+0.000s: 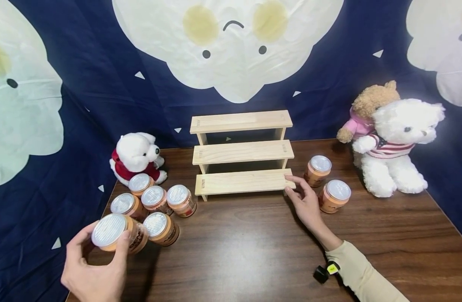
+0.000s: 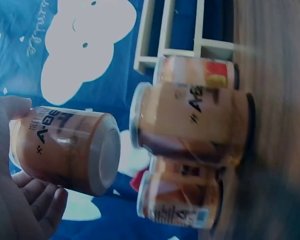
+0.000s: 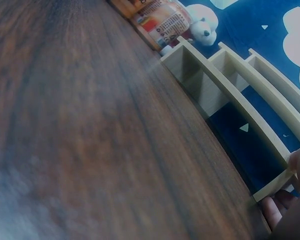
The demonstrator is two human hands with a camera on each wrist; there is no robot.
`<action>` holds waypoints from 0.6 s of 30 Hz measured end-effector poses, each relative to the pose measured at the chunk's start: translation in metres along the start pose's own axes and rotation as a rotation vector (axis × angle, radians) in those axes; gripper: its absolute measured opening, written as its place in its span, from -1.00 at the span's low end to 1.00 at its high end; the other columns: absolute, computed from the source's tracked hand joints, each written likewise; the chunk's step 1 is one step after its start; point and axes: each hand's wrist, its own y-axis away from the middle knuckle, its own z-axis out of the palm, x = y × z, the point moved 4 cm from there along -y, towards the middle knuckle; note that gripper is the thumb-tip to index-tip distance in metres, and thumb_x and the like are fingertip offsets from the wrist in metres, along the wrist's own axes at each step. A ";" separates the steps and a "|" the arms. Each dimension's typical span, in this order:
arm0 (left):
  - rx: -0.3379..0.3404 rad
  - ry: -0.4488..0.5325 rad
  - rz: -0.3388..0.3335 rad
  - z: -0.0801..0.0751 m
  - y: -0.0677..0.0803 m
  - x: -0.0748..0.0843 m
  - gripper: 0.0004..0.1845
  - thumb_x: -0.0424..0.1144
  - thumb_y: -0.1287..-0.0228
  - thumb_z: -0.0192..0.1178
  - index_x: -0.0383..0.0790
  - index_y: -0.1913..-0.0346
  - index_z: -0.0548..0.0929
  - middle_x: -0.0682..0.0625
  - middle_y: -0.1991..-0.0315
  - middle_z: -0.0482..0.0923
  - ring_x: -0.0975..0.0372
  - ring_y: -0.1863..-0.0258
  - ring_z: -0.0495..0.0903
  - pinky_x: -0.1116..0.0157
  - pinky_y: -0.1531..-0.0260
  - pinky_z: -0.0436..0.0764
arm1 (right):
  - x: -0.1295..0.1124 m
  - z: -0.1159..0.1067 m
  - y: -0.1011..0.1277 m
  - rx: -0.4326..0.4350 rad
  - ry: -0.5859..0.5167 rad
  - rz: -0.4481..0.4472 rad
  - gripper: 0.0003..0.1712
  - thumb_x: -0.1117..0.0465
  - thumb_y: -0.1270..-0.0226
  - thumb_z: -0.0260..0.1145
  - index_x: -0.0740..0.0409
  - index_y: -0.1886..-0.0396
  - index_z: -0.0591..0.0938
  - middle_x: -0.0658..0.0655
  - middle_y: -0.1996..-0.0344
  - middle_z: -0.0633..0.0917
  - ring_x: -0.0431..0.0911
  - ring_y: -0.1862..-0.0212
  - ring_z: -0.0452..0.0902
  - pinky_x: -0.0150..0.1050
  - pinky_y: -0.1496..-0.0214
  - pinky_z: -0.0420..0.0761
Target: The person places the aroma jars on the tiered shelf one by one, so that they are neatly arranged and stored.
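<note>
the left hand (image 1: 93, 272) grips an orange can (image 1: 118, 234), lifted just in front of the can cluster (image 1: 155, 201) at the table's left. the right hand (image 1: 304, 201), fingers relaxed, touches the lowest step's right end on the wooden riser (image 1: 241, 153), beside two more cans (image 1: 327, 184).

Our left hand (image 1: 93, 268) sits at about seven o'clock in the head view, raised off the surface with thumb and fingers curled round what it holds, palm turned toward us. Our right hand (image 1: 304, 201) reaches forward at about four o'clock, fingers straight and fingertips touching. The right forearm runs back toward five o'clock in a cream sleeve (image 1: 361, 274).
</note>
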 end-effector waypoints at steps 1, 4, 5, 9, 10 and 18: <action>-0.005 0.009 0.012 0.002 0.000 0.003 -0.32 -0.36 0.08 0.74 -0.29 -0.23 0.82 0.49 0.03 0.70 0.51 0.12 0.65 0.55 0.03 0.51 | 0.000 0.000 0.000 0.001 0.001 -0.001 -0.60 0.48 -0.60 0.35 0.41 -0.35 0.65 0.42 -0.22 0.69 -0.29 0.14 0.69 -0.52 0.06 0.67; -0.060 0.023 0.059 0.007 -0.001 0.012 -0.31 -0.34 0.03 0.73 -0.37 -0.26 0.78 0.47 -0.02 0.70 0.49 0.08 0.66 0.54 0.02 0.52 | -0.001 0.000 0.000 0.005 0.004 -0.006 -0.60 0.49 -0.60 0.34 0.41 -0.35 0.65 0.42 -0.19 0.70 -0.29 0.15 0.69 -0.53 0.08 0.66; -0.075 0.030 0.070 0.009 -0.001 0.015 -0.30 -0.34 0.02 0.73 -0.38 -0.27 0.77 0.47 -0.04 0.70 0.48 0.07 0.66 0.54 0.02 0.52 | -0.001 0.000 0.000 0.006 0.005 -0.008 -0.60 0.49 -0.59 0.34 0.41 -0.35 0.65 0.42 -0.19 0.70 -0.29 0.15 0.69 -0.53 0.08 0.66; -0.108 0.045 0.106 0.019 -0.002 0.023 -0.29 -0.36 0.07 0.74 -0.40 -0.25 0.77 0.45 -0.06 0.70 0.50 0.04 0.66 0.55 -0.02 0.53 | -0.003 0.000 0.000 0.005 0.009 -0.007 -0.61 0.48 -0.59 0.35 0.40 -0.34 0.66 0.41 -0.19 0.70 -0.25 0.14 0.70 -0.52 0.09 0.66; -0.108 0.052 0.118 0.022 -0.002 0.025 -0.29 -0.37 0.10 0.75 -0.41 -0.23 0.78 0.44 -0.07 0.70 0.50 0.04 0.66 0.55 -0.03 0.53 | -0.003 0.001 0.000 0.003 0.009 -0.006 -0.61 0.48 -0.59 0.35 0.40 -0.34 0.66 0.40 -0.20 0.70 -0.25 0.14 0.70 -0.52 0.09 0.66; -0.155 0.123 0.230 0.046 -0.005 0.043 -0.30 -0.36 0.23 0.75 -0.48 -0.12 0.78 0.36 -0.05 0.69 0.58 0.07 0.62 0.55 -0.02 0.50 | -0.003 0.001 0.000 -0.004 0.008 -0.003 -0.61 0.47 -0.60 0.36 0.38 -0.35 0.66 0.42 -0.25 0.70 -0.27 0.13 0.70 -0.53 0.08 0.65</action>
